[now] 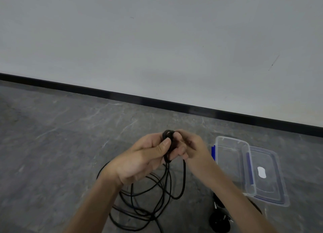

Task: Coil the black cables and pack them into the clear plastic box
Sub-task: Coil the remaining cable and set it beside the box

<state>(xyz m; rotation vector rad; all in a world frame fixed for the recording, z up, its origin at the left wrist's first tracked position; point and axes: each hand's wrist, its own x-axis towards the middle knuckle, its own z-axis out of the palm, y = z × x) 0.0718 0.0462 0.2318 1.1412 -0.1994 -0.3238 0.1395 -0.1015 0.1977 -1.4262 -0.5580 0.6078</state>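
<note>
though slack below, black cable (167, 134) in left hand (145, 161) and right hand (190, 147)

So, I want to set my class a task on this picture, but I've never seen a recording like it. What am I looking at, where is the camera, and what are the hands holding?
There is no machine here: these are a person's two bare hands. The one picture comes from a wide-angle camera worn on the person's head. It looks forward and down, so the arms come in from the bottom edge. The left hand and right hand together grip a small coil of black cable. The rest of the cable hangs down in loose loops onto the grey floor. To the right stands an open clear box, with its lid lying beside it. Near the bottom edge, by the right arm, lies a dark bundle, too blurred to tell more. Behind is a plain wall.
</note>
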